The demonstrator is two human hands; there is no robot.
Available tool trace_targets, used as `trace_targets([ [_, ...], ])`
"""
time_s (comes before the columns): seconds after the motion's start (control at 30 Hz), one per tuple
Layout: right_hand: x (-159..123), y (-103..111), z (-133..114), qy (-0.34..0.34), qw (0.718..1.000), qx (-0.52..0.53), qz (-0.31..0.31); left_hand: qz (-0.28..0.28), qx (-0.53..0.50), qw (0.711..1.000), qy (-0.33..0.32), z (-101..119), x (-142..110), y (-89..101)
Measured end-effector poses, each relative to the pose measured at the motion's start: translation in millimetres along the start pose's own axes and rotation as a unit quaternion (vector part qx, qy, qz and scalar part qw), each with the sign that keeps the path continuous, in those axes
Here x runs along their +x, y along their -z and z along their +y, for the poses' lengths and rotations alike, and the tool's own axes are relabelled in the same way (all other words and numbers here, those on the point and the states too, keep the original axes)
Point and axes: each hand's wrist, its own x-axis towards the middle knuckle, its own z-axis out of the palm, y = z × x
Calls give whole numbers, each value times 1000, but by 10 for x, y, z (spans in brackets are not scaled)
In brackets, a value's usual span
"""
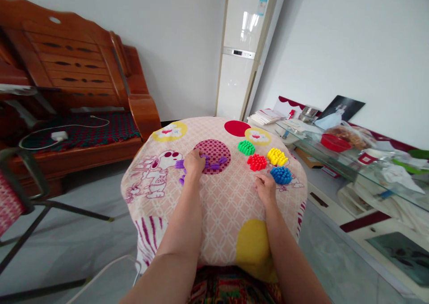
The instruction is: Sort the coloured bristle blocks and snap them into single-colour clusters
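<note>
My left hand (194, 162) is closed over the small purple plastic pieces (214, 166) on the cloth-covered table (221, 223). Its fingers are bent down among them, and the hand hides part of the group. A few more purple pieces (182, 177) lie just left of the wrist. On the right, my right hand (266, 188) rests on the cloth with its index finger stretched out and the other fingers loosely bent, holding nothing visible. Close beside it sits a blue cluster of pieces (281, 175). Red (257, 162), yellow (277, 157) and green (246, 147) clusters lie beyond.
A carved wooden bench (77, 71) stands at the back left, with a white charger (59, 136) on its seat. A tall white cabinet unit (239, 49) is behind the table. On the right, a glass-topped stand (362, 174) carries bags, papers and a red bowl (335, 143).
</note>
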Motion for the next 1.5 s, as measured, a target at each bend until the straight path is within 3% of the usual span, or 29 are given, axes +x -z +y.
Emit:
trace_targets([
  [0.1,-30,29,-16,-38,997,59,5,-39,28,999,-17,-21,-25,5],
  [0.23,-40,41,-8,-38,995,92,8,-36,39,998,-29,-15,-61,-27],
  [0.5,-32,28,69,-44,994,102,2,-37,-85,995,-40,-17,5,-26],
  [0.6,-35,31,74,-41,994,106,4,-56,-271,960,-40,76,4,-90],
  [0.7,-43,47,49,-38,995,95,0,-136,-458,878,-42,309,-126,-282],
  [0.77,-49,62,22,-35,996,87,-6,-186,-515,835,-44,499,-266,-461],
  [0.9,-56,77,-21,-33,996,87,-17,-250,-502,826,-56,764,-515,-795],
  [1.03,-48,59,-30,-48,993,106,-13,-287,-443,842,-110,807,-608,-952],
  [1.13,-40,47,-9,-44,994,102,7,-234,-347,896,-152,771,-556,-922],
  [1.23,-34,56,39,-31,994,82,67,-69,-225,952,-193,646,-392,-734],
  [1.3,-31,70,74,-22,990,65,125,47,-148,968,-197,476,-245,-532],
  [1.4,-34,86,95,-17,981,27,191,156,-46,982,-99,128,-51,-215],
  [1.5,-44,89,70,2,976,-31,215,160,34,986,39,-176,54,-29],
])
